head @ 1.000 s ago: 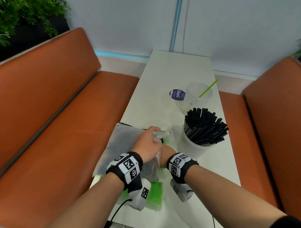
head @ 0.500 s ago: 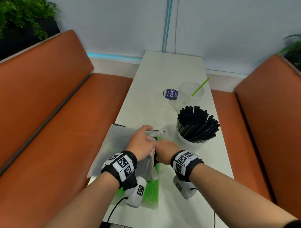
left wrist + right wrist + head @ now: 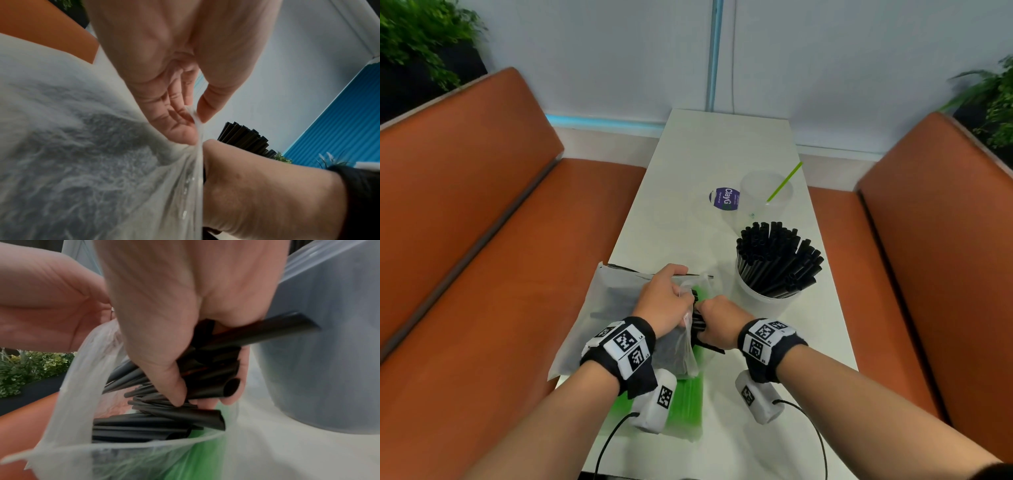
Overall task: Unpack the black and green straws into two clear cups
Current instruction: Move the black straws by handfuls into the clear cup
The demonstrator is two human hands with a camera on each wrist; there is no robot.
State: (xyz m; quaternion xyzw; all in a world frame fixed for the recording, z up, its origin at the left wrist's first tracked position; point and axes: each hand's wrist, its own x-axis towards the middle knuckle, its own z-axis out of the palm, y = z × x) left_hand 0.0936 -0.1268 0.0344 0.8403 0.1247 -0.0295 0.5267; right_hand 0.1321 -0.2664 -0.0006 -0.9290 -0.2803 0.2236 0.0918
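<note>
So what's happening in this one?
A person is unpacking straws. The left hand pinches open a clear plastic bag; the right hand grips a bunch of black straws at its mouth. One clear cup is full of black straws; the other cup holds one green straw.

head looks down the table (image 3: 722, 144); both wrists close, sharing the bag (image 3: 86, 162).

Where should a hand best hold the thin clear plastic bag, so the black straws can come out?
Pinch the thin clear plastic bag at its upper mouth edge, from above, as the left hand does. The film is limp, and lifting the rim keeps the mouth open.
</note>
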